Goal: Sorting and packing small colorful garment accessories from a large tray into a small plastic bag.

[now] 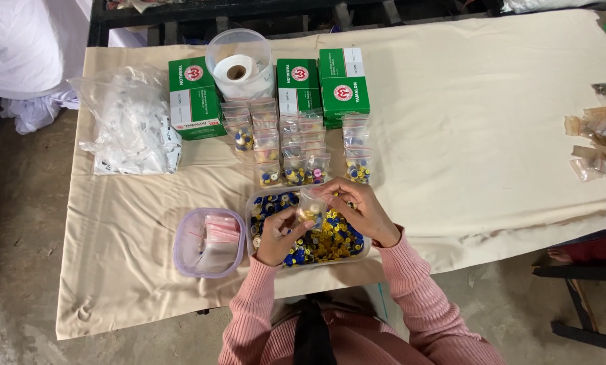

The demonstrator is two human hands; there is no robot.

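My left hand (276, 235) and my right hand (361, 211) hold a small clear zip bag (312, 206) between them, above a clear tray (366, 250) full of yellow and blue caps. The bag has a few yellow caps inside. My left fingers pinch its lower left side, my right fingers grip its top right edge. Both sleeves are pink.
A lilac-rimmed tub (181, 257) of empty zip bags sits left of the tray. Rows of filled small bags (296, 145) lie beyond, with green-and-white boxes (343, 84), a round tub holding a tape roll (239, 64) and a big plastic bag (131, 125). More packets (600, 142) lie at the right edge.
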